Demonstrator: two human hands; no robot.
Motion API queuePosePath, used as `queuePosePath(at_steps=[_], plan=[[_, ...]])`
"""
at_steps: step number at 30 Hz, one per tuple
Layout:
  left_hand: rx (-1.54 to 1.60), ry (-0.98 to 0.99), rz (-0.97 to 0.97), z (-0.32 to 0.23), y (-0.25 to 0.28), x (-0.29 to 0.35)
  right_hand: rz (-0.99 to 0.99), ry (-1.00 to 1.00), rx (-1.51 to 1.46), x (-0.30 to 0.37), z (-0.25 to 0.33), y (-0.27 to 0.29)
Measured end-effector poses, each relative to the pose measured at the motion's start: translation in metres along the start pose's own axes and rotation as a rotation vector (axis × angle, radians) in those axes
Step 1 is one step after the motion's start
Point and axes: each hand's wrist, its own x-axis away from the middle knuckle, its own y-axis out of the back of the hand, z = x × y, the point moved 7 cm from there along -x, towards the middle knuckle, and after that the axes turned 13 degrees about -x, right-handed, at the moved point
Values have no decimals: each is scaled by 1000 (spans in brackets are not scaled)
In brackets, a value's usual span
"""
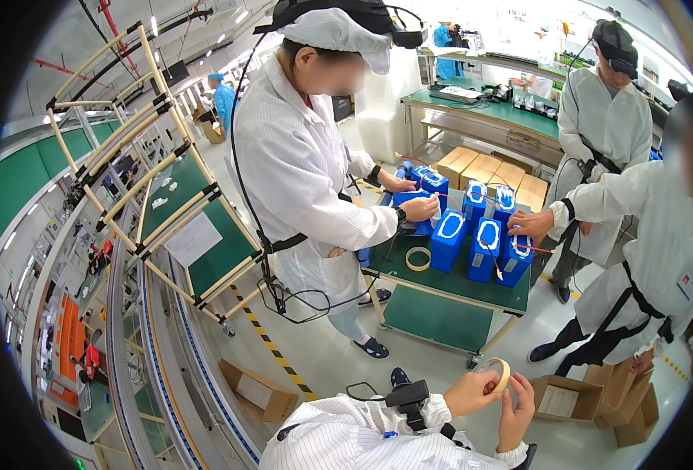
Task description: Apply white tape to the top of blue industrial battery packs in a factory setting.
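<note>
Tape roll (506, 373): one, cream-yellow, ring-shaped, held on edge between four and five o'clock in the view. Left hand (474, 393): fingers curled closed, pinching the roll's rim; roll at its one o'clock. Right hand (516, 413): partly open, fingers raised at the roll's edge, roll at its eleven o'clock; whether it grips any tape, cannot tell. From the roll: blue blocks (446, 249), white-ringed tops, twelve o'clock, on a green table (393, 254); second roll (409, 262), flat on same, eleven o'clock.
</note>
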Motion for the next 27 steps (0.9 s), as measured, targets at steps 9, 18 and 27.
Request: queuePosePath(at_steps=[9,18,27], plan=[[-91,-38,-16,-3,-2,2,-25,157,153,5,13,0],[-203,-112,-68,-7,0,9,-77,57,54,4,7,-2],[-304,-215,-146,-13,4,15,-72,-62,-49,5,-3,-4]])
